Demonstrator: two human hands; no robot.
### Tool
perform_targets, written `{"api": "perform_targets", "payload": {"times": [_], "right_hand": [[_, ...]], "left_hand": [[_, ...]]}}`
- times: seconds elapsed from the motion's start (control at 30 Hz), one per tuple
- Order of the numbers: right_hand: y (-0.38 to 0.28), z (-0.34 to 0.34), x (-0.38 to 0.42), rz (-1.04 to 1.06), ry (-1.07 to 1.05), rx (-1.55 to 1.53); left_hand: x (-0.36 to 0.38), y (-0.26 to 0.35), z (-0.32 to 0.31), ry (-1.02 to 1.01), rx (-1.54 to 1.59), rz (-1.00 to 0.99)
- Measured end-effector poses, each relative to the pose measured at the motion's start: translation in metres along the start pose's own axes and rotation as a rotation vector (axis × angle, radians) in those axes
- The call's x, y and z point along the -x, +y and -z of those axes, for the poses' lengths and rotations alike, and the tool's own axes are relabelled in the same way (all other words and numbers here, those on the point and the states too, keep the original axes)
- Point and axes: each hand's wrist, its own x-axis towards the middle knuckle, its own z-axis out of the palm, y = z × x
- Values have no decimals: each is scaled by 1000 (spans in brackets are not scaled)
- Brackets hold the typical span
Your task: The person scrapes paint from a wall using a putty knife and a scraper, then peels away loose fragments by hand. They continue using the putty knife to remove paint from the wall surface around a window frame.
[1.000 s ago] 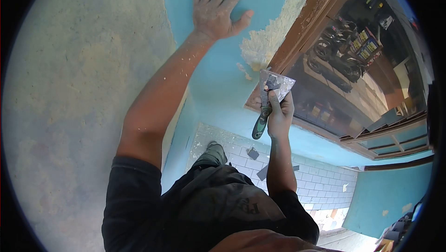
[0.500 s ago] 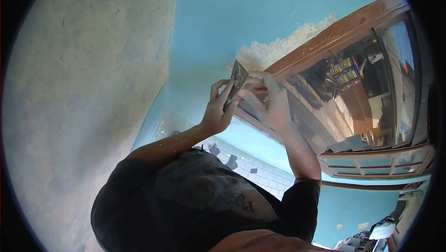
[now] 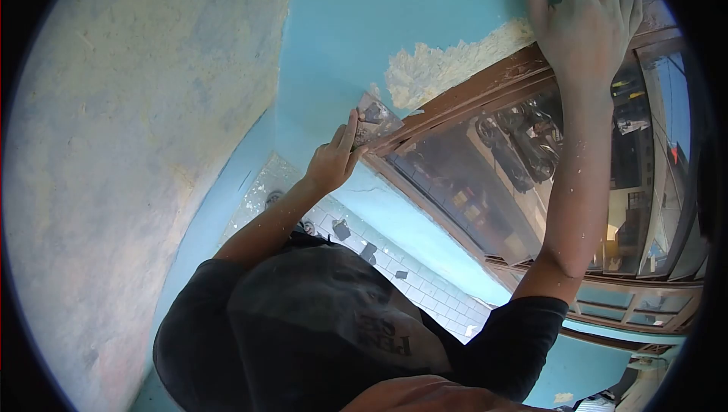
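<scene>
My left hand (image 3: 331,165) is closed around a scraper with a flat, square metal blade (image 3: 379,119), smeared with dried paint or plaster. The blade lies against the blue wall (image 3: 341,25), just beside the corner of the brown wooden window frame (image 3: 485,82). To its upper right is a bare, ragged patch (image 3: 425,74) where the paint is gone. My right hand (image 3: 588,29) is open, fingers spread, resting on the wall above the frame; its fingertips reach the upper edge of the view.
Window glass (image 3: 485,177) beneath the frame shows reflections. A mottled, unpainted-looking wall (image 3: 144,108) rises on the left. Far below, several dark pieces (image 3: 342,230) lie on the pale tiled floor (image 3: 444,302). A second, smaller window (image 3: 622,306) is at lower right.
My right hand has left the scraper and moved up and right onto the wall. My left hand has turned the blade flatter and brought it to the wall by the frame corner.
</scene>
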Motion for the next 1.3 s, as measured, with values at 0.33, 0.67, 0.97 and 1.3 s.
{"api": "perform_targets", "payload": {"times": [0.33, 0.67, 0.97, 1.3], "right_hand": [[32, -44, -11, 161, 176, 266], [28, -40, -5, 135, 134, 358], [-15, -19, -18, -25, -21, 202], [21, -38, 1, 63, 142, 283]], "left_hand": [[3, -39, -20, -30, -47, -45], [-29, -39, 7, -102, -24, -168], [-28, -27, 16, -177, 54, -107], [-28, -22, 16, -196, 30, -151]]}}
